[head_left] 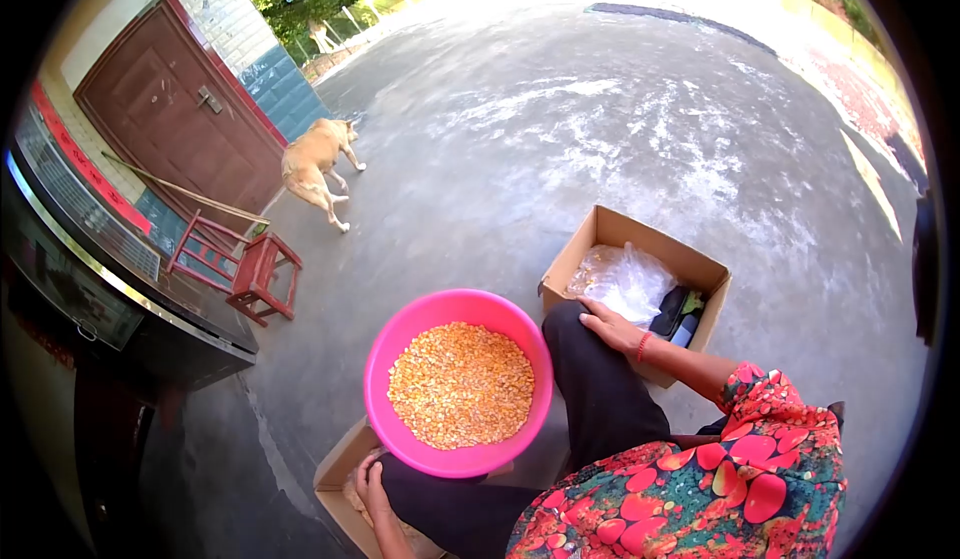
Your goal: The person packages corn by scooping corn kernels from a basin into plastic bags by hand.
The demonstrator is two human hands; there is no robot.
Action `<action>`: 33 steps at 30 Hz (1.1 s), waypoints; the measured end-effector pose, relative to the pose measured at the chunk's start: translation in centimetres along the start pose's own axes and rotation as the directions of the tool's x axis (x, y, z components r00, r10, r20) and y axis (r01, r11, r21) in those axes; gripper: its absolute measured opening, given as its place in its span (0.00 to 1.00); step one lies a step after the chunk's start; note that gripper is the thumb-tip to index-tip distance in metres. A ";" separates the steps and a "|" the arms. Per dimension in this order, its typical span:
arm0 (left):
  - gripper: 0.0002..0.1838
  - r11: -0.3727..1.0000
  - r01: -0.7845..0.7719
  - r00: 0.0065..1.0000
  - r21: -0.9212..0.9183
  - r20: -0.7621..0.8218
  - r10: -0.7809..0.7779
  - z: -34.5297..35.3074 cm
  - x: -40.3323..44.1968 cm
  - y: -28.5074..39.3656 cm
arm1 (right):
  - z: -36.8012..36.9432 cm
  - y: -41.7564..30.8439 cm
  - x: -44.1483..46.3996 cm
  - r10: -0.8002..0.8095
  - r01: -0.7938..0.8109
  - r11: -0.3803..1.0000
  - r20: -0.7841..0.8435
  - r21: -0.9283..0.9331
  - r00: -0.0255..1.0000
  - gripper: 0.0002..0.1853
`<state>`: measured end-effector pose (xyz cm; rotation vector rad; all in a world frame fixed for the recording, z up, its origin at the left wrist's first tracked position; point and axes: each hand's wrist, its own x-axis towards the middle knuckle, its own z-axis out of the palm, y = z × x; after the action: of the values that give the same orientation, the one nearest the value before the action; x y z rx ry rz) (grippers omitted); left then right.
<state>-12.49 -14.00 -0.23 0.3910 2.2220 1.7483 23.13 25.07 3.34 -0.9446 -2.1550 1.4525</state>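
Observation:
A pink basin (378,374) holds a layer of yellow corn kernels (460,384) and stands at my knees. My right hand (610,326) rests on my right knee with its fingers stretched out and nothing in it. Beside that knee is an open cardboard box (568,249) with clear plastic bags (625,279) and some dark items inside. My left hand (373,486) lies against my left leg, below the basin, its fingers apart and apparently holding nothing. Under and beside my left hand is a second open cardboard box (335,469), partly hidden by my leg and arm.
A light brown dog (318,164) is on the concrete floor (470,199) at the upper left. A small red chair (262,274) stands near a brown door (165,99). A dark glass-fronted cabinet (150,324) is at the left edge.

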 end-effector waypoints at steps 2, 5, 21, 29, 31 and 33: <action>0.12 0.998 -0.037 0.999 0.050 0.001 0.037 -0.4 -0.7 0.6 | 0.9 -0.2 -0.4 -0.030 0.020 0.995 -0.101 -0.099 0.994 0.35; 0.12 0.997 -0.047 0.999 0.059 -0.022 0.048 -0.5 -1.0 0.7 | 0.4 -0.8 -1.0 -0.066 0.040 0.990 -0.197 -0.133 0.978 0.36; 0.12 0.997 -0.028 0.999 0.071 -0.027 0.030 -0.5 -1.1 0.7 | 1.0 -1.3 -2.7 -0.161 0.114 0.964 -0.182 -0.242 0.970 0.34; 0.17 0.992 -0.090 0.996 0.093 0.007 0.090 -1.4 0.0 -1.0 | -1.5 -3.1 -1.9 -0.079 0.079 0.971 0.012 -0.225 0.997 0.32; 0.17 0.992 -0.088 0.996 0.093 0.008 0.088 -1.6 -0.2 -1.0 | -3.7 -2.5 -0.8 -0.134 0.136 0.964 0.024 -0.229 0.991 0.30; 0.18 0.991 -0.094 0.996 0.091 0.012 0.094 -2.4 0.2 -1.7 | -6.2 -4.0 0.0 -0.176 0.155 0.959 -0.069 -0.238 0.982 0.29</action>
<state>-13.67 -16.41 -1.36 0.5298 2.3194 1.6913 25.75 28.26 9.43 -0.8626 -2.3101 1.0778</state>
